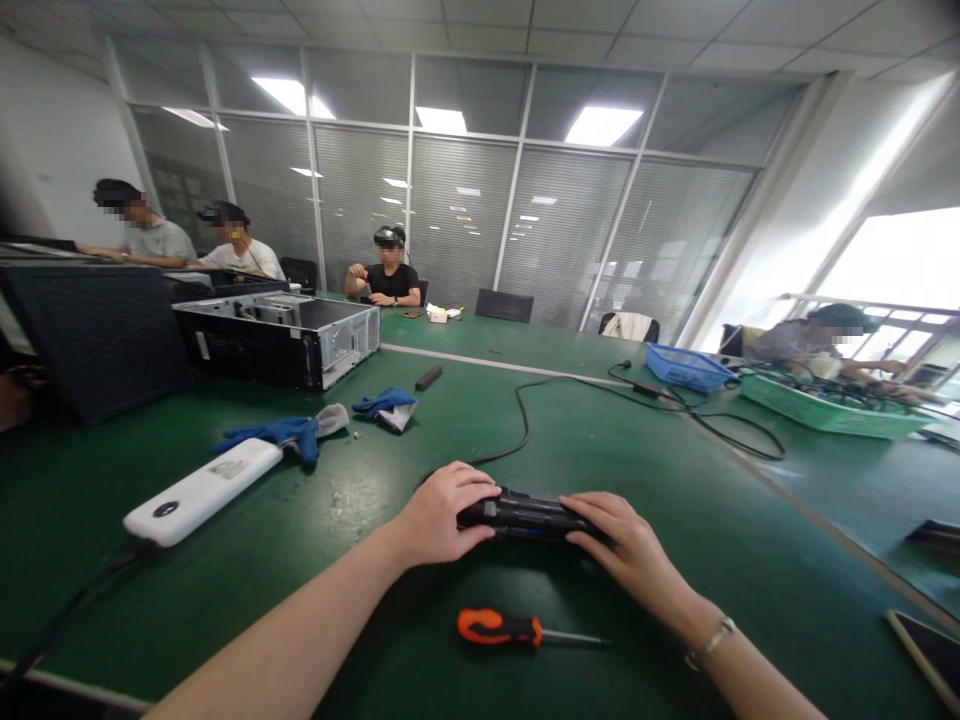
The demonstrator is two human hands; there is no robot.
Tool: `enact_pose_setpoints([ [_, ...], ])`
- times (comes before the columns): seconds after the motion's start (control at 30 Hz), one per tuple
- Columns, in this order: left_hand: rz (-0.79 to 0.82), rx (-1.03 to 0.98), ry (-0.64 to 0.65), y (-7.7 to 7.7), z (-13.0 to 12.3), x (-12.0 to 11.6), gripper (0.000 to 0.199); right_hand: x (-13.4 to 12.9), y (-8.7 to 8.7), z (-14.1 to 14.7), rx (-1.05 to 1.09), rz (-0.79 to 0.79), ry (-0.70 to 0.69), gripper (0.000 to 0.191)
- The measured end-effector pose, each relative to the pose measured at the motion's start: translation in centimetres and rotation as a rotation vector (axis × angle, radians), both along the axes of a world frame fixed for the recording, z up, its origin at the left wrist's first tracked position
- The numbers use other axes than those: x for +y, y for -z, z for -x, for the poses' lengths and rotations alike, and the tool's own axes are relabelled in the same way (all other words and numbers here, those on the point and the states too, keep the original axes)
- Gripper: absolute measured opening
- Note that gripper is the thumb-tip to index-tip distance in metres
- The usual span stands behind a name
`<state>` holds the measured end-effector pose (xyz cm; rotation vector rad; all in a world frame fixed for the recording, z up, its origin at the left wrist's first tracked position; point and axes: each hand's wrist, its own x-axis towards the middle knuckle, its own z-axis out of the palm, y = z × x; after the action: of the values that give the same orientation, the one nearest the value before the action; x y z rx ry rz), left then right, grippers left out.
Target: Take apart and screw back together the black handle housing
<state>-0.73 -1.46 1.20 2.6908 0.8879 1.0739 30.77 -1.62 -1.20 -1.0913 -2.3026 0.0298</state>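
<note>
A long black plastic device (529,514) of a kind I cannot make out lies crosswise on the green table. My left hand (450,512) grips its left end, fingers over the top and thumb along the near side. On its right end, my right hand (611,535) is closed in the same way. From behind my left hand a black cable (523,425) runs back and off to the right. An orange and black screwdriver (499,628) rests nearer to me, its shaft pointing right.
To the left lie a white power strip (206,490) and blue-grey work gloves (292,435). Behind them stands an opened computer case (277,340). A blue basket (686,368) and a green basket (825,408) of cables sit at right. Several people work around the table (375,620).
</note>
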Motion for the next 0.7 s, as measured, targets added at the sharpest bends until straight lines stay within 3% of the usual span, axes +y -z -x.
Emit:
enact_pose_setpoints([
  [0.33,0.216,-0.062,0.047,-0.33,0.63,0.35,0.045,0.10,0.43,-0.11,0.028,0.108,0.012,0.037],
  [0.7,0.171,-0.019,0.081,-0.44,1.10,0.19,0.041,-0.23,-0.46,0.03,-0.016,0.064,-0.013,0.036],
])
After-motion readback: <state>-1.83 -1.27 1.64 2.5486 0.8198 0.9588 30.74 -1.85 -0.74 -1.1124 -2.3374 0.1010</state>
